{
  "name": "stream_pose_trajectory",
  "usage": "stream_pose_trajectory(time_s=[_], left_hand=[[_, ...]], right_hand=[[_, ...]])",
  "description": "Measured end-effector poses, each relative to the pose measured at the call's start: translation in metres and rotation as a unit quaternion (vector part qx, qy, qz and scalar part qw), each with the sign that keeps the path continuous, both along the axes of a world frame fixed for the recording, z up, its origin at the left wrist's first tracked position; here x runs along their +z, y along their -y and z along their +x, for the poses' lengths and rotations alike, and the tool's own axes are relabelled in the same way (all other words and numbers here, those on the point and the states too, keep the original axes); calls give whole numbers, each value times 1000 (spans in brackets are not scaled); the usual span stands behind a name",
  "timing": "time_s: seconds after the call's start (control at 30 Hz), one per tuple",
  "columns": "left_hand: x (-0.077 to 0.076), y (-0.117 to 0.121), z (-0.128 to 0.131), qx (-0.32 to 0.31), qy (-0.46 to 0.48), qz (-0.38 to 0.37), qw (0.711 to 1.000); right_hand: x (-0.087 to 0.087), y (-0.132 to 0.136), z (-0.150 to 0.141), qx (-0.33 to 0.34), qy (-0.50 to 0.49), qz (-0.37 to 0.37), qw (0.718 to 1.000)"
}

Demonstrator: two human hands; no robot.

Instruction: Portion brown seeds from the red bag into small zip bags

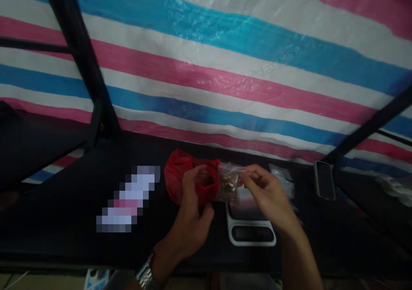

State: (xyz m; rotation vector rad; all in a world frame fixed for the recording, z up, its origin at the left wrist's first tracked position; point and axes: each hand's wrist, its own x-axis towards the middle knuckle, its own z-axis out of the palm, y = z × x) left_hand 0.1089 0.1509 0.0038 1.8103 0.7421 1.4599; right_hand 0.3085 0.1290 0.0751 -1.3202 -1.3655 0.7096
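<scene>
Both hands holding clear bag of small brownish pieces, red bag beside

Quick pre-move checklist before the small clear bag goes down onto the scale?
1. Small clear bag gripped by both hands: ok, left hand and right hand pinch it.
2. Bag above the scale: ok, roughly over the platform.
3. Scale platform bare: cannot tell, hands and bag hide part of it.
4. Scale display lit: cannot tell, it looks dark.
5. Red bag off the scale: ok, it lies to the left of it.
6. Phone out of the way: ok, far right.
</scene>
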Motion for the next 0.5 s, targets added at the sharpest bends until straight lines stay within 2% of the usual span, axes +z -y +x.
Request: stream_pose_trajectory(time_s=[0.1, 0.17, 0.23, 0.3, 0.4, 0.5], left_hand=[[-4, -2, 7, 87, -58, 78, 991], [-5, -1, 13, 117, -75, 116, 983], [-3, 4, 20, 133, -85, 137, 978], [-2, 17, 28, 139, -98, 146, 975], [-7, 44, 41, 116, -119, 186, 968], [-27, 76, 52, 22, -134, 236, 962]], right_hand=[[-6, 14, 44, -48, 6, -44, 998], [-17, 21, 64, -60, 25, -91, 994], [-29, 24, 75, -71, 47, -118, 989], [-39, 21, 79, -95, 67, -113, 987], [-46, 14, 82, -145, 96, -81, 981], [-46, 8, 89, -203, 116, -41, 971]])
